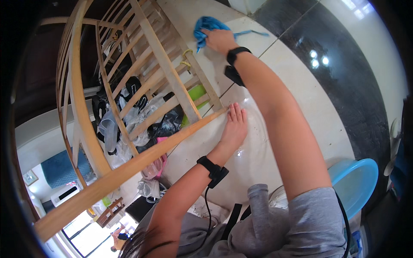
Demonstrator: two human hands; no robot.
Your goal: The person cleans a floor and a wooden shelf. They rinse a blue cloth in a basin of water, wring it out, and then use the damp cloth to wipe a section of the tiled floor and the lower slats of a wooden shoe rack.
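My right hand (220, 41) is stretched far forward on a crumpled blue cloth (206, 25), holding it against the light floor tiles (248, 24). A thin tail of the cloth trails to the right. My left hand (237, 125) touches the end of a long wooden rail of a slatted wooden rack (138, 158). Its fingers lie straight and close together; the thumb is hidden, so I cannot tell whether it grips. The rack stands to the left, its slats running away from me. Wet-looking shine marks the tiles around my left hand.
A light blue plastic basin (361, 187) sits at the right, beside my leg. Plastic bags (145, 116) and other clutter show through the slats. Yellow cord (186, 61) is tied on the rack. A dark tile band (342, 77) curves along the right. Another person (118, 238) appears far back.
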